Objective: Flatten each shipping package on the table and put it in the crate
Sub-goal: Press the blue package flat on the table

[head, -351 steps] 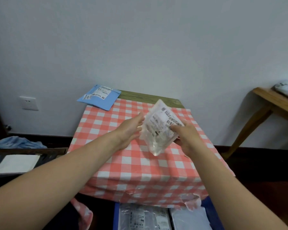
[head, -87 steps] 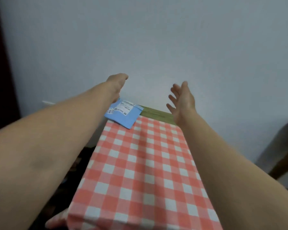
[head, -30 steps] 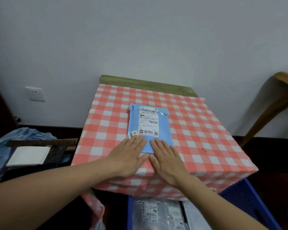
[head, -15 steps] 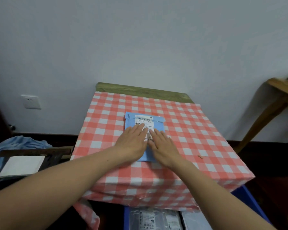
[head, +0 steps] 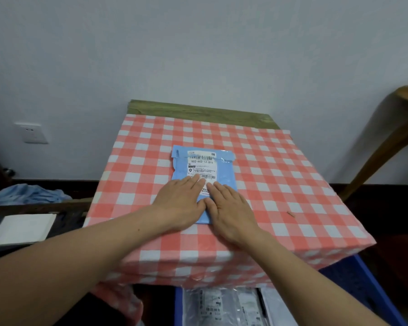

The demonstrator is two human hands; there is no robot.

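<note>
Blue plastic, flat and slightly wrinkled, the shipping package lies face up near the middle of the table. Its white label of barcodes and digits is turned upward and its folded flap is at the far end.

Both hands rest palm down on the package's near half. The left hand covers the near left corner, fingers straight and held close together, their tips reaching onto the lower part of the label. The right hand lies just beside it over the near right part, fingers also straight and together, pointing away from the person. The two thumbs come close over the package's near edge. Neither hand curls round anything. Two bare forearms reach up from the bottom of the view and converge on the package.

Under the package a red-and-white checked cloth covers the tabletop. Beyond the package's far end a strip of wood shows bare against the white wall. Right of the package, well apart, a small brown scrap lies on the cloth.

Nearer than the package and lower, a blue crate sits beneath the table's front edge with clear packages inside. Far left of the package are a wall socket, a heap of blue cloth and a white pad. Far right stands a wooden furniture leg.
</note>
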